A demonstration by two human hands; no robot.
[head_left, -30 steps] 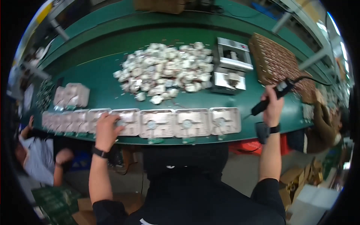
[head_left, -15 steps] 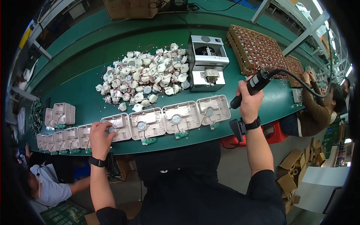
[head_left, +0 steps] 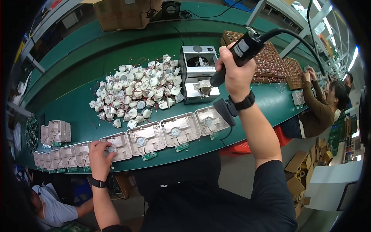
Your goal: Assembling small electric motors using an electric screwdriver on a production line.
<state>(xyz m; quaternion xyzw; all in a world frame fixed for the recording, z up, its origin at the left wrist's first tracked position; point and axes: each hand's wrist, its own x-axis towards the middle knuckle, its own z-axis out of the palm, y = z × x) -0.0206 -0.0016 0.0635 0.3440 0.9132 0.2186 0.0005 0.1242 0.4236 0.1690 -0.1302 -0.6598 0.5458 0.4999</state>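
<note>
- Our right hand [head_left: 235, 73] has lifted, fist closed round the corded electric screwdriver [head_left: 237, 52], off the housings.
- Our left hand [head_left: 101, 157] stays pressing the white housing [head_left: 118, 145], fingers spread, at the counter's [head_left: 77, 116] near edge.

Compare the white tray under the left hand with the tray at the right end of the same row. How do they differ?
The left hand lies on the tray under it; the right-end tray is untouched. The right-end tray sits farther from the belt edge than the left-hand tray. The right hand holds the black corded driver above the right-end tray, not the left-hand one. Both are white, shallow, with a round part inside.
</note>
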